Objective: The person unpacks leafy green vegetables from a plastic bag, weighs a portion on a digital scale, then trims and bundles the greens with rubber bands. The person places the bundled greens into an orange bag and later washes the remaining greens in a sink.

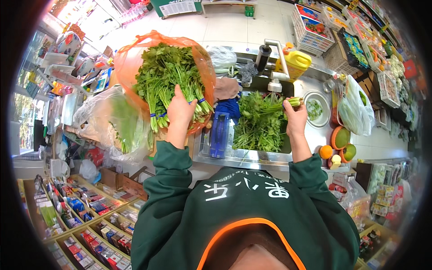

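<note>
My left hand (179,109) rests on several bunches of leafy green celery (168,72), whose stems are tied with blue bands. Leaves and stems hide part of its fingers, so its grip is unclear. An orange plastic bag (126,64) lies open around these bunches. My right hand (297,116) is shut on a celery bunch (275,107) by the stem ends, a blue band beside my thumb. That bunch's leaves reach left over more loose greens (260,135) in the steel sink (288,143). Above the greens hangs the spout of a grey faucet (274,86).
A blue plastic holder (219,135) stands at the sink's left rim. Behind the sink is a yellow jug (297,64). A white bowl (314,108) with greens, a filled plastic bag (356,106) and cut melons (340,136) sit rightward. A clear bag (108,118) holds greens at left.
</note>
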Demonstrator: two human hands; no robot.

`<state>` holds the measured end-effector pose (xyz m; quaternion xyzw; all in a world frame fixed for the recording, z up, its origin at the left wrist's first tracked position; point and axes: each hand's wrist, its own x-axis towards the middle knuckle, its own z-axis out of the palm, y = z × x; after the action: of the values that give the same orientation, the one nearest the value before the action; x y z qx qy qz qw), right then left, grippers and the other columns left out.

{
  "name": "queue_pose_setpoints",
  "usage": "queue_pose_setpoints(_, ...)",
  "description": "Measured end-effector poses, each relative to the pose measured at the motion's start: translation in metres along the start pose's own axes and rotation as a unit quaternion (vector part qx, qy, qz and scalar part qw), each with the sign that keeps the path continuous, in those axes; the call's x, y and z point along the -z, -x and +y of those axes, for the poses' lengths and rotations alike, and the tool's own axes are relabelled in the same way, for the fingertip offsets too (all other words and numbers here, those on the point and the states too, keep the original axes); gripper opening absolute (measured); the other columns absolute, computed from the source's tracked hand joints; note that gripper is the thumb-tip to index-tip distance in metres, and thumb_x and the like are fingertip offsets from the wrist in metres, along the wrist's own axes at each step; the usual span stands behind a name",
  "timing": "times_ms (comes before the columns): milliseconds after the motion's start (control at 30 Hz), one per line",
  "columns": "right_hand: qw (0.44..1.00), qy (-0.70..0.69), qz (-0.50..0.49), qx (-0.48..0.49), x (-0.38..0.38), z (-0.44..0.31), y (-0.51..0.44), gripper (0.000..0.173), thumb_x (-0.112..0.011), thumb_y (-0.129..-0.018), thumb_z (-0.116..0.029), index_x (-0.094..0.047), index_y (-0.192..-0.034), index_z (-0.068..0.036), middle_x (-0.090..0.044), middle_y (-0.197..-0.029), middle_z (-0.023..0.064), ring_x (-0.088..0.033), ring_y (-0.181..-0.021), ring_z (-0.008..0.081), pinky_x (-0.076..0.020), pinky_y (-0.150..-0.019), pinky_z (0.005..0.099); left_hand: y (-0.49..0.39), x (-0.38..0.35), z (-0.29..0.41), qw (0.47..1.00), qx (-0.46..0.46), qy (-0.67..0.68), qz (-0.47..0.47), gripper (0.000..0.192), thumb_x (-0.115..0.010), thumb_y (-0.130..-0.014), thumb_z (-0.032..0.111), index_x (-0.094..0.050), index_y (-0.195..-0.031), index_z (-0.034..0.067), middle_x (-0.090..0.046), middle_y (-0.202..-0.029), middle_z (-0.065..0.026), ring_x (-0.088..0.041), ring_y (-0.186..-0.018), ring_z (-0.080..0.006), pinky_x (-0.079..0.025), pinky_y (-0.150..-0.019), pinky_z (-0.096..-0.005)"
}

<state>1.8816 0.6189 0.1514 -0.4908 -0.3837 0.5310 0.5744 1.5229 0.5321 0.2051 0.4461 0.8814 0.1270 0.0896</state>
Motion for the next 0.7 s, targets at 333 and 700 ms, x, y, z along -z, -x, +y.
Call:
queue_pose_setpoints(333,0.991,-0.095,0.045,-0.077,0.017,-0.019,0.004,0.024,-0.075,-0.086,-0.008,-0.056,-0.101,-0.008,-0.061,-0.095,0.0021,-0.061,-0.086,0.0134,-0.0532,-0.076,0.0351,0.012,0.047,0.0,0.962,-0.02,0.267,0.045,0.087,-0.072,-0.076,0.017,-0.028,-0.15,0.008,-0.053,-0.061,-0.0071,-0.052,-0.054,-0.0194,-0.046,-0.056,-0.0347)
queue_pose_setpoints(700,0.996,0.043,-0.046,-0.06,0.026,-0.017,0.015,0.029,-0.074,-0.084,-0.005,-0.056,-0.106,-0.004,-0.062,-0.097,0.004,-0.059,-0.086,0.0117,-0.0495,-0.075,0.0257,0.118,0.163,0.039,0.609,-0.092,0.739,-0.272,0.046,-0.056,-0.09,0.01,-0.048,-0.133,-0.004,-0.065,-0.104,-0.0147,-0.064,-0.087,-0.0157,-0.055,-0.077,-0.0276)
